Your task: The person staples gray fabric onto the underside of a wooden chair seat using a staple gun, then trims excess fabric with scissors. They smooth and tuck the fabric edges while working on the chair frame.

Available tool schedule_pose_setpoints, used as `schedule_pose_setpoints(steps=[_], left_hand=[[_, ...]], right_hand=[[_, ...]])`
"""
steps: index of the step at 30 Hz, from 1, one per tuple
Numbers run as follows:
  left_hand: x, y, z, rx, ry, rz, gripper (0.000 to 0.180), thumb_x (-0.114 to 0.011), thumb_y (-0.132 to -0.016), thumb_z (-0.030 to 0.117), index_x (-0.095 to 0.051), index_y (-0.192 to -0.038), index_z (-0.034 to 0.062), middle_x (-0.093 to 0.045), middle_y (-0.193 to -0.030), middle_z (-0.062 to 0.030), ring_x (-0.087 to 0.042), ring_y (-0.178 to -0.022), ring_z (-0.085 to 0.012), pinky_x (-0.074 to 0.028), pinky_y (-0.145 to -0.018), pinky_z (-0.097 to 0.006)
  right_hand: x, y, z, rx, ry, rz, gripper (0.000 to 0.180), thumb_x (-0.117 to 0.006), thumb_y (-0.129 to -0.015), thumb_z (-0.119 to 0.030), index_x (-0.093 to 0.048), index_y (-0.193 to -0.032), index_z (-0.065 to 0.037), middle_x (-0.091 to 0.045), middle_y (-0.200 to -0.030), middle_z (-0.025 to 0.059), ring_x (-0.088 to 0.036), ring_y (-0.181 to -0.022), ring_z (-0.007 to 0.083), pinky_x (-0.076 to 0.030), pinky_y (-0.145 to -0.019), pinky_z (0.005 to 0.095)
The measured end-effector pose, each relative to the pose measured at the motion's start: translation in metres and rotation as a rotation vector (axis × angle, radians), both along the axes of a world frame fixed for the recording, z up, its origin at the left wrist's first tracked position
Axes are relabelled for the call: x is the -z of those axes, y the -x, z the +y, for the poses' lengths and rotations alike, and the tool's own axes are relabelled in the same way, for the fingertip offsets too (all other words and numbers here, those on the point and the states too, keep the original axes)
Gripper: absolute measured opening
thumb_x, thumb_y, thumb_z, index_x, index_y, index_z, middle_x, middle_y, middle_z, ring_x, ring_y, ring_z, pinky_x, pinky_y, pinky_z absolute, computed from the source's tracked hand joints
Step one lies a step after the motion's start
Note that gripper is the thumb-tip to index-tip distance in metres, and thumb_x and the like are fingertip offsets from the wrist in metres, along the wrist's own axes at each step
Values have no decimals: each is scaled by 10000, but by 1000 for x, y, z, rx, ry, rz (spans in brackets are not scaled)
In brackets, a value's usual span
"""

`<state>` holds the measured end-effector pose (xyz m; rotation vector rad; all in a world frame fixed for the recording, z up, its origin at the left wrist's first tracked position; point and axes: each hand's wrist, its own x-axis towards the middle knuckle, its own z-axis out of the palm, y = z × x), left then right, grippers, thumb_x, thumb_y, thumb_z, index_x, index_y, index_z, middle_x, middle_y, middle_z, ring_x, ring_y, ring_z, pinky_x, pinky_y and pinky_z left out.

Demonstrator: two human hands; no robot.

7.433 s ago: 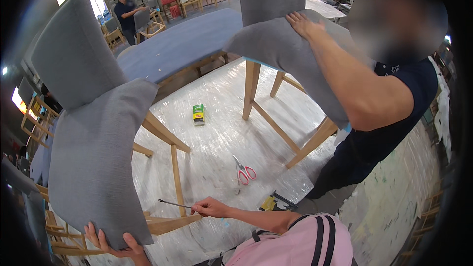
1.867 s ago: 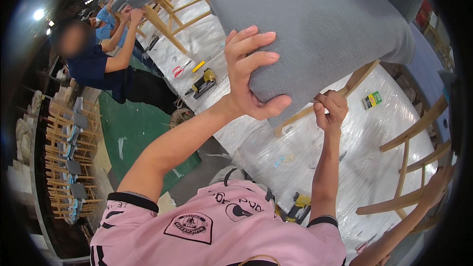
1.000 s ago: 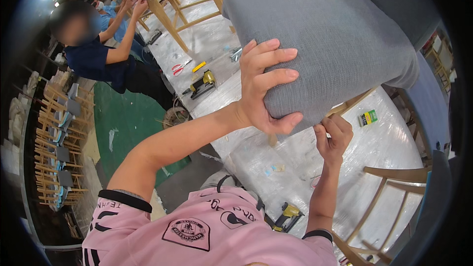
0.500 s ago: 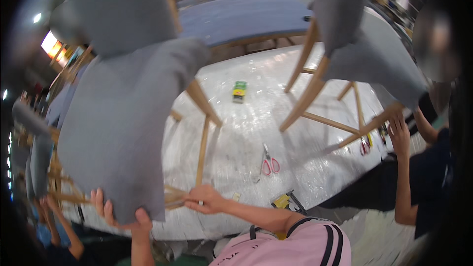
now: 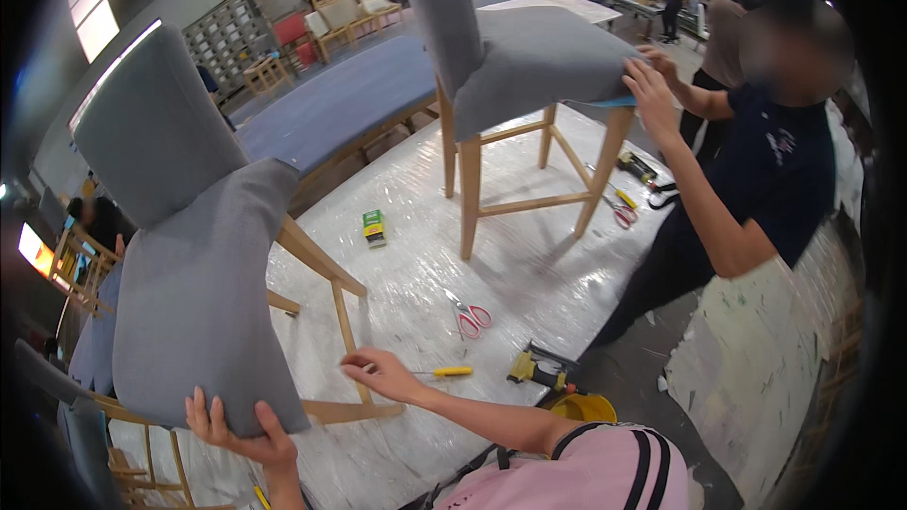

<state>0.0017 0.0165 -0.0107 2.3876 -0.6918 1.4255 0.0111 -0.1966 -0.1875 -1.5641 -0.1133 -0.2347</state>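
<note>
A grey upholstered wooden chair [image 5: 203,274] is tilted on the plastic-covered table at my left. My left hand [image 5: 244,430] holds the front edge of its seat, with the fingers and thumb pressed on the grey fabric. Beside the chair's wooden leg rail, my right hand [image 5: 385,376] has its fingers partly stretched out and seems to hold nothing. A screwdriver [image 5: 452,372] with a yellow handle lies just past that wrist. Red-handled scissors [image 5: 470,315] rest farther in on the table. Near my right forearm is a yellow and black staple gun [image 5: 537,368].
Across the table [image 5: 416,264], a co-worker [image 5: 765,161] has both hands on the seat of a second grey chair [image 5: 543,57]. A small green and yellow box [image 5: 374,229] stands between the chairs. A yellow bucket [image 5: 583,407] sits below the table's near edge.
My right hand has come off the chair's leg and its fingers have loosened. My left hand stays on the seat edge. The view has swung right, showing more of the co-worker.
</note>
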Motion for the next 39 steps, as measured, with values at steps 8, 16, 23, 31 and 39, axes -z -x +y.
schedule_pose_setpoints(steps=[8, 16, 23, 31, 39], left_hand=[[-12, -7, -25, 84, 79, -148, 456, -670, -941, 287, -522, -1318, 79, -525, -1423, -156, -428, -1363, -408, -266, -1139, -590], [-28, 4, -21, 180, 62, -27, 492, -721, -853, 204, -560, -1304, 91, -529, -1453, -132, -447, -1375, -388, -264, -1172, -552], [-73, -4, -52, 163, -451, 246, 175, -646, -800, 80, -768, -925, 96, -560, -1442, -158, -444, -1385, -392, -268, -1181, -571], [-154, -50, 44, 659, 343, 497, 421, -649, -924, 355, -678, -1217, 53, -596, -1385, -149, -518, -1340, -314, -332, -1166, -442], [-93, -53, -75, 499, -184, 510, 545, -513, -978, 424, -562, -1323, 5, -466, -1475, -195, -419, -1403, -344, -255, -1198, -463]], right_hand=[[-124, 27, 73, -35, -483, 62, 475, -629, -1011, -451, -566, -734, -70, -499, -689, -45, -399, -640, 50, -327, -554, 255], [-107, 28, 91, 40, -451, -69, 520, -539, -1059, -435, -587, -721, -42, -452, -643, -65, -370, -623, 42, -300, -541, 269], [-74, 20, 124, 281, -442, -142, 406, -529, -1054, -303, -600, -791, -2, -488, -704, -63, -471, -711, 67, -408, -625, 299], [-110, 48, 90, 295, -352, -18, 525, -599, -1019, -461, -517, -625, -124, -459, -632, -53, -378, -626, 63, -278, -586, 266], [-99, 38, 81, 152, -517, -54, 486, -582, -1050, -357, -483, -624, -145, -406, -618, -51, -357, -610, 75, -298, -600, 271]])
